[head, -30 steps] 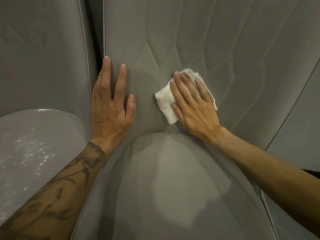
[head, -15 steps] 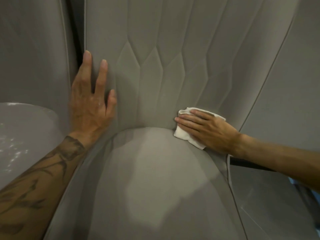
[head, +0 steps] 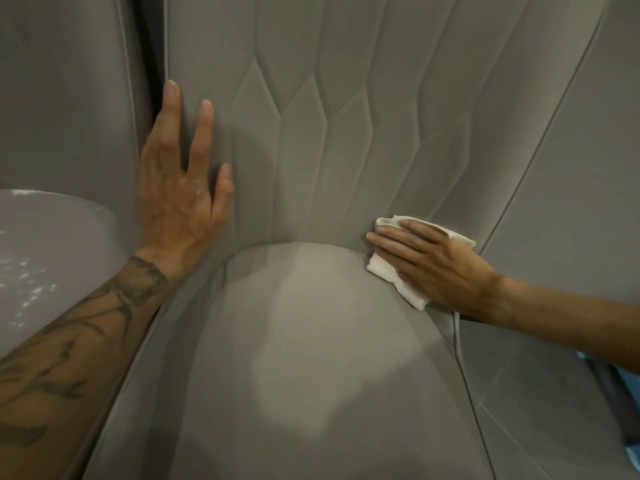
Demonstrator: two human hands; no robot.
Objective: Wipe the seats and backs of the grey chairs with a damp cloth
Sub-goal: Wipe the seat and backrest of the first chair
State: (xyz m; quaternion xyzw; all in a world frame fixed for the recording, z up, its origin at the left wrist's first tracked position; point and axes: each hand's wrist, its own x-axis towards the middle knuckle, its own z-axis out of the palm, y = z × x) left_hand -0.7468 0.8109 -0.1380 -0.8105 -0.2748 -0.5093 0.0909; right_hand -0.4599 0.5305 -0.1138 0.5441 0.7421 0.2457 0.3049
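Grey fabric chair under inspection: its quilted, channel-stitched backrest (head: 346, 133) fills the upper frame and its smooth rounded seat cushion (head: 311, 358) fills the lower centre. A white folded cloth (head: 382, 269) sits at the lower right corner of the backrest, on the crease (head: 294, 242) where backrest meets seat cushion. The right hand (head: 440, 265) lies flat over it, fingers straight and close together, pressing it to the fabric rather than clutching it, fingertips pointing left along the crease. The left hand (head: 180, 202) rests flat on the backrest's left margin with nothing in it. Three of its digits show, all straight, and whether the others hook round the edge cannot be told. Governing relation: from the cloth, the seat cushion lies below and toward the person, and the bare backrest runs up and to the left. The right hand is therefore the nearer and is placed to sweep either surface leftward, while the left hand appears only to brace. Not verifiable: the cloth's dampness, the greater part of the cloth under the palm, the right thumb, and the backrest's top and the cushion's front, both cut off. A second grey chair (head: 62, 98) stands close at left and a grey upholstered panel (head: 571, 202) at right. A blue object (head: 627, 382) at lower right cannot be identified.
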